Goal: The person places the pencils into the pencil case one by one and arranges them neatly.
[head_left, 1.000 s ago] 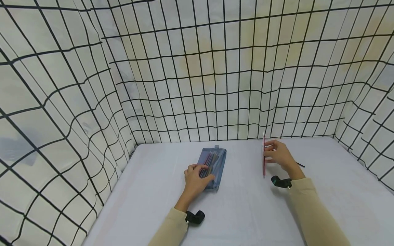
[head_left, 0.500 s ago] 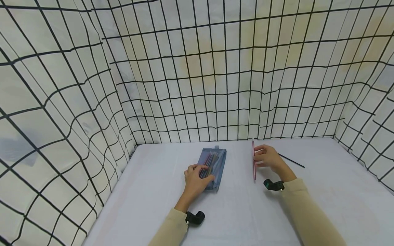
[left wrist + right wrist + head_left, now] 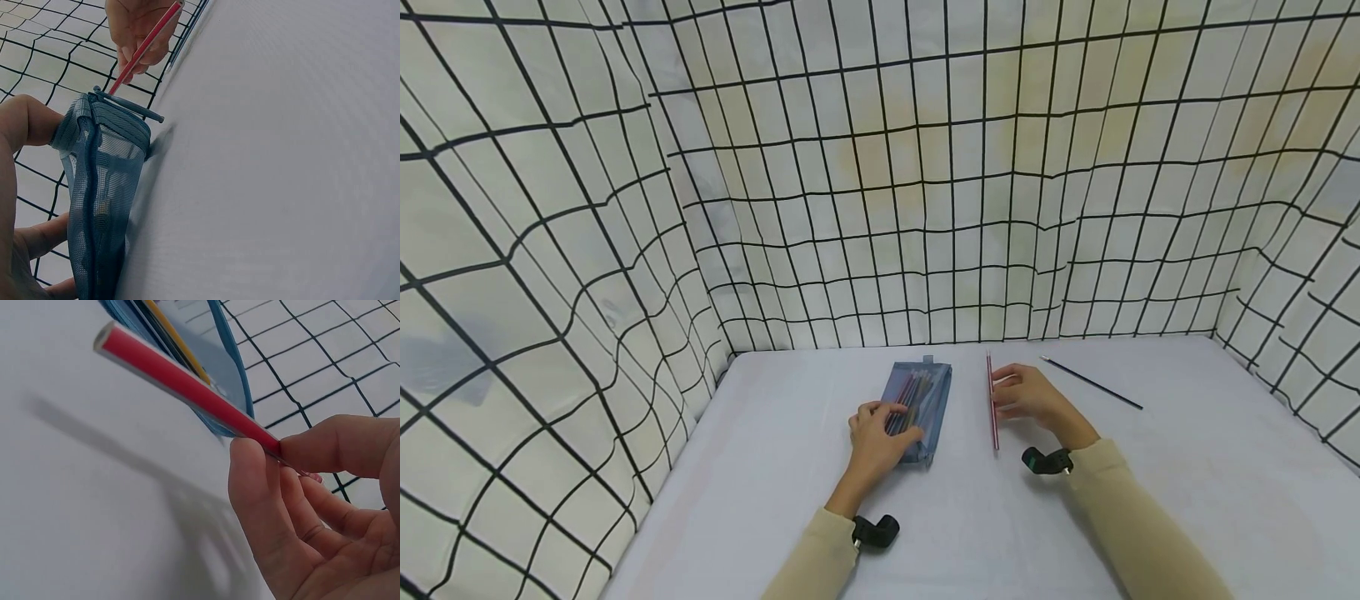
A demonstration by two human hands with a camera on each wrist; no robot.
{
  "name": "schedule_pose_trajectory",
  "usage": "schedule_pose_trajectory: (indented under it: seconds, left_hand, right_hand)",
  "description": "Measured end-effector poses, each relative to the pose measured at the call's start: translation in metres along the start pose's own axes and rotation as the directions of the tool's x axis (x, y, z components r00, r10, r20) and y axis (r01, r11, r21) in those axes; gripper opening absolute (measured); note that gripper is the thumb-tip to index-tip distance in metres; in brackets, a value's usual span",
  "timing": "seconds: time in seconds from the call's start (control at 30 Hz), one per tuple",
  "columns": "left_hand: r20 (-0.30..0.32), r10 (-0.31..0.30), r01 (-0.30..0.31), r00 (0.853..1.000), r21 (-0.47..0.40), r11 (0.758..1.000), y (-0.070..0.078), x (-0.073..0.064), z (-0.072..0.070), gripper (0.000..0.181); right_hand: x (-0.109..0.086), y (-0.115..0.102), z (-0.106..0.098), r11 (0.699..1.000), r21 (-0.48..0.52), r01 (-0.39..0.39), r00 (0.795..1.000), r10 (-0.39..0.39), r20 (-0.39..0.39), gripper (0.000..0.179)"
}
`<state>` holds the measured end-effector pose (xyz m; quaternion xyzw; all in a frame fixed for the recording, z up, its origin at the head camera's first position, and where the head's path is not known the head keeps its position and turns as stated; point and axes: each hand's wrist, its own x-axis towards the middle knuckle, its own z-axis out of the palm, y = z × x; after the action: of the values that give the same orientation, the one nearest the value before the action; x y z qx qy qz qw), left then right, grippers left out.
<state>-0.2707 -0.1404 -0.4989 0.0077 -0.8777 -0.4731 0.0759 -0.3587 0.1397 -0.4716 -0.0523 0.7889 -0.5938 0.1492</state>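
A blue mesh-and-clear pencil case (image 3: 936,400) lies on the white table with several pencils inside. My left hand (image 3: 878,433) holds it from above, fingers on its clear face and thumb towards its right side. In the left wrist view the zipper edge of the pencil case (image 3: 94,200) faces the camera, and the fingertips are partly hidden behind it. To the right, my right hand (image 3: 1037,398) pinches a red pencil (image 3: 992,408) with silvery stripes between thumb and fingers. The red pencil (image 3: 187,384) slants across the right wrist view, one flat end near the camera, the pencil case beyond.
A dark pencil (image 3: 1093,383) lies slanted on the white tabletop (image 3: 760,467), to the right of my right hand. Black grid netting (image 3: 880,200) over white sheeting closes off the back and both sides.
My right hand has moved left with the red pencil, closer to the pencil case, uncovering the dark pencil on the table. My left hand and the pencil case have stayed put.
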Motion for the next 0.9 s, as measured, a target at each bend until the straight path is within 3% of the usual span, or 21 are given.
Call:
schedule_pose_trajectory:
  seconds: [0.27, 0.9]
  left_hand:
    - [-0.002, 0.002, -0.002, 1.000, 0.018, 1.000, -0.001, 0.001, 0.001, 0.048]
    - [-0.005, 0.000, 0.001, 1.000, 0.016, 1.000, 0.000, 0.000, 0.000, 0.048]
  right_hand:
    - [0.000, -0.001, 0.016, 0.999, 0.037, -0.010, 0.998, 0.008, 0.061, 0.046]
    - [-0.003, -0.002, 0.045, 0.991, 0.123, -0.047, 0.994, 0.034, 0.105, 0.044]
